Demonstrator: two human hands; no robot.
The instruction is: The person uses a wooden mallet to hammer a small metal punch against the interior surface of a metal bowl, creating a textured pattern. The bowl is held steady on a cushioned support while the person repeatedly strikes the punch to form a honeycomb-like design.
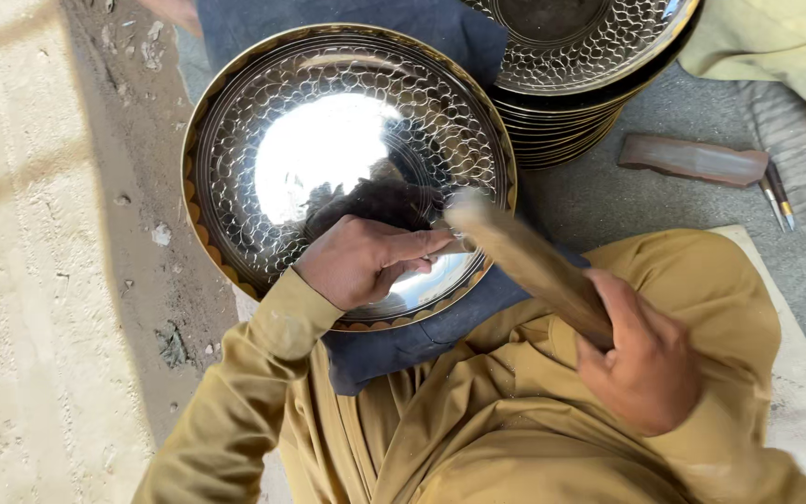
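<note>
A large round metal tray [347, 149] is lying in the upper middle of the frame, on a dark blue cloth [403, 345] that is covering the person's lap. The tray is shining strongly in the centre, it is carrying a net-like pattern around the bright middle, and its rim is gold-coloured with a scalloped edge.

The left hand [366, 261] is resting on the lower right part of the tray, a little below the centre of the frame. Its fingers are curled and pressed together, pinching a small tool against the metal, but the tool itself is too hidden to tell more.

The right hand [646, 359] is sitting in the lower right of the frame, closed in a fist around a wooden mallet [524, 257]. The mallet is pointing up and left, and its blurred head is hanging just beside the left fingers.

In the upper right, a stack of similar patterned trays [580, 65] is standing on the grey ground. To the right of it a reddish-brown block [692, 161] is lying, with two thin pencil-like tools [778, 196] touching its right end.
</note>
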